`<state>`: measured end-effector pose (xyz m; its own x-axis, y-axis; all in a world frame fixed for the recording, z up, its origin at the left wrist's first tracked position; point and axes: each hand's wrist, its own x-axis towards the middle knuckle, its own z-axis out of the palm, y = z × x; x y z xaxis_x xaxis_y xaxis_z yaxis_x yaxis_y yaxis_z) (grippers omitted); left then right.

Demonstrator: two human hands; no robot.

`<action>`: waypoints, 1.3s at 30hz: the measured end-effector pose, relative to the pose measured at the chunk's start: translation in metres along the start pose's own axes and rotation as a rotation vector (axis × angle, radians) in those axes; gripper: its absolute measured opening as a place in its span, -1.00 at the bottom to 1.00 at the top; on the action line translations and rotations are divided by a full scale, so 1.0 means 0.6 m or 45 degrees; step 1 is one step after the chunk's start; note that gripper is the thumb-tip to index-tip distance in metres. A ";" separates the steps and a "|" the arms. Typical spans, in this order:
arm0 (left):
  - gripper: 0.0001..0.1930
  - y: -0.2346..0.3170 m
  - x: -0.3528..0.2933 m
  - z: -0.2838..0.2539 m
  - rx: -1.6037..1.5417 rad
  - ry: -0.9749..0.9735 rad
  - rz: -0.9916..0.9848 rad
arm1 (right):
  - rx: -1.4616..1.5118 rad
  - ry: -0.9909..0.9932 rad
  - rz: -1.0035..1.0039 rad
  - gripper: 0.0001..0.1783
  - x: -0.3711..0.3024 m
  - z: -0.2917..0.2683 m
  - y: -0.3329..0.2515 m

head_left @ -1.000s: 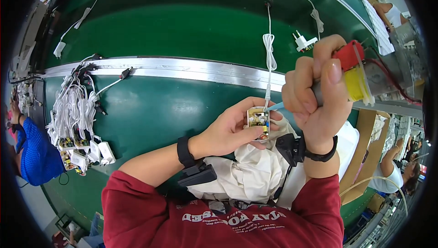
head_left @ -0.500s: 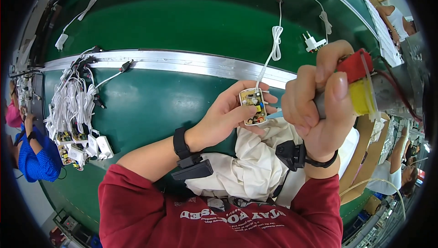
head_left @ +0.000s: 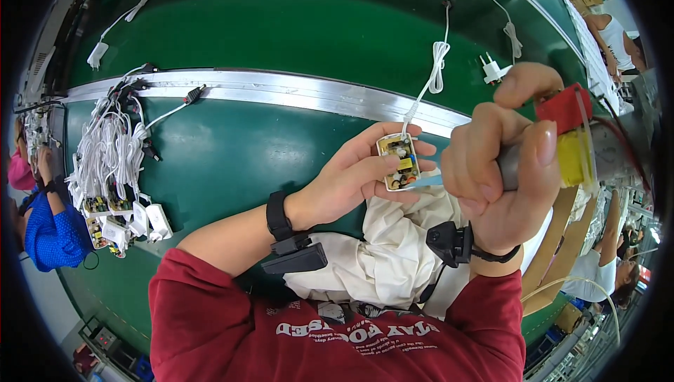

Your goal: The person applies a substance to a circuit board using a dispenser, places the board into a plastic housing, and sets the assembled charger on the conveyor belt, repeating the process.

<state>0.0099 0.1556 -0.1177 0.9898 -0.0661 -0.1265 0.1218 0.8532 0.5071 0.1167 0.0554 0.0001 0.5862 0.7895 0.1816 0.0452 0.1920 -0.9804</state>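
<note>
My left hand pinches the board, thumb pressed flat on its face and fingers bent behind, their tips showing past its right side. The board sits in a white shell, parts facing up, held above the tabletop, toward its far right corner. A white cord leaves the shell's top end, crosses the metal rail along the tabletop's far edge and runs, partly bundled, onto the green belt beyond.

My right hand is closed round the tool, fingers curled on its grey barrel, just right of the board. Its blue tip points left at the board's lower right corner; I cannot tell whether they touch.

By the tabletop's left edge lies a heap of white cords and open adapters. White cloth is bunched below my hands, nearer my body. A two-pin plug lies on the belt, toward its right edge.
</note>
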 end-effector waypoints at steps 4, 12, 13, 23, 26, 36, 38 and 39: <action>-0.58 -0.003 -0.001 -0.001 -0.134 -0.066 -0.004 | 0.005 -0.034 -0.079 -0.67 -0.008 0.005 0.016; -0.58 -0.002 -0.002 0.001 -0.110 -0.091 -0.010 | 0.044 -0.099 -0.055 -0.66 -0.005 0.008 0.014; -0.58 -0.002 -0.001 0.000 -0.105 -0.092 -0.012 | 0.039 -0.093 -0.077 -0.65 -0.006 0.007 0.017; -0.58 0.004 0.014 0.004 -0.004 -0.023 -0.008 | 0.001 -0.015 -0.072 -0.49 0.001 -0.003 0.006; -0.59 0.029 0.053 0.000 0.370 -0.028 0.268 | 0.144 0.040 -0.101 -0.51 -0.005 0.014 0.005; -0.61 0.109 0.195 -0.020 2.766 0.599 0.805 | 0.356 0.036 -0.075 -0.59 -0.019 0.030 0.011; -0.58 0.118 0.161 -0.015 2.840 0.655 0.624 | 0.360 0.041 -0.073 -0.59 -0.017 0.027 0.012; -0.59 0.121 0.135 -0.019 2.726 0.670 0.834 | 0.347 0.050 -0.087 -0.62 -0.016 0.028 0.013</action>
<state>0.0982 0.2184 -0.1010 0.8588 0.2926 0.4206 0.1305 -0.9187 0.3728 0.0981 0.0593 -0.0077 0.6202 0.7474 0.2382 -0.1304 0.3976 -0.9082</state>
